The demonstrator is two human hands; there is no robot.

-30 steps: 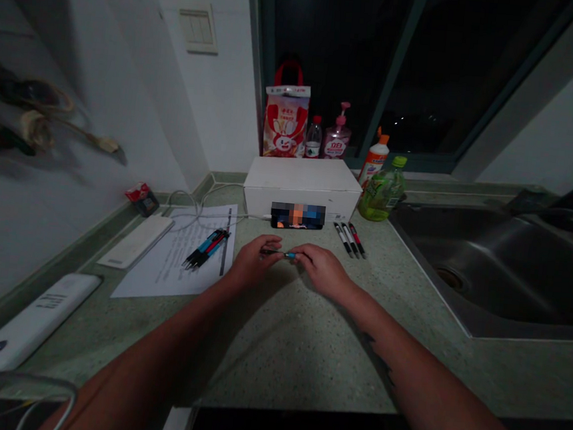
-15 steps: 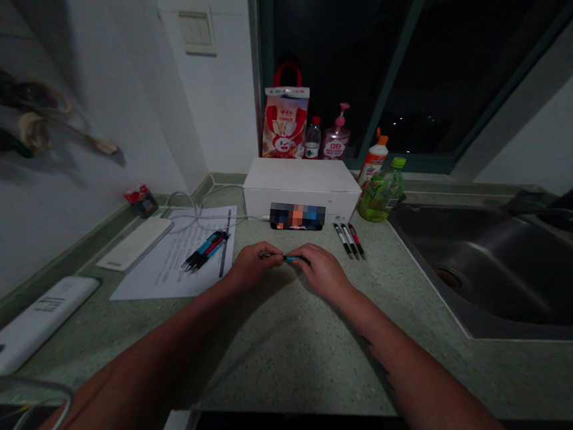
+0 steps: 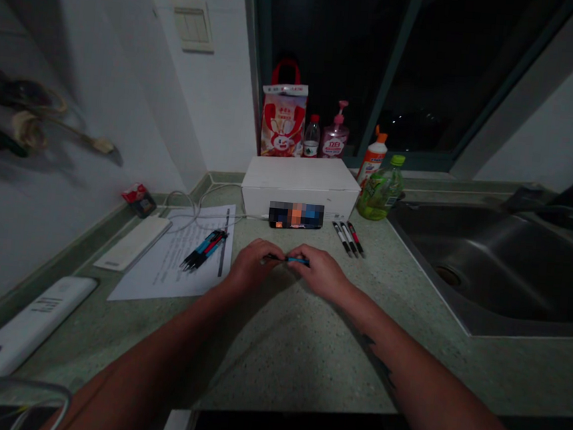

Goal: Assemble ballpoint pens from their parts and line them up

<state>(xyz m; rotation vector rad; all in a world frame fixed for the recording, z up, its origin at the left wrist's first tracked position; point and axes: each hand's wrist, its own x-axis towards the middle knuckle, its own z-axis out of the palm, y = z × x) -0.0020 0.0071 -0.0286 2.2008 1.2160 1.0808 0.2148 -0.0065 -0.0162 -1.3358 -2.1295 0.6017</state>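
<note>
Over the middle of the counter, my left hand [image 3: 256, 264] and my right hand [image 3: 322, 270] are closed on a thin blue and black pen [image 3: 296, 261], one at each end. The blue part lies at the fingers of my right hand, the dark part at those of my left. To the left, several pens [image 3: 204, 250] lie in a bunch on a printed sheet [image 3: 147, 283]. Three more pens [image 3: 348, 239], two white and black and one red and black, lie side by side right of the phone [image 3: 296, 216].
The phone leans against a white box [image 3: 302, 176]. A green bottle [image 3: 382, 188] stands right of the box, beside the steel sink [image 3: 508, 261]. White devices [image 3: 30, 326] and cables [image 3: 197, 207] lie at the left; bottles and a bag [image 3: 283, 121] stand behind the box.
The view has shifted slightly. More of the blue part of the pen shows between the fingers of my right hand, and both hands remain close together.
</note>
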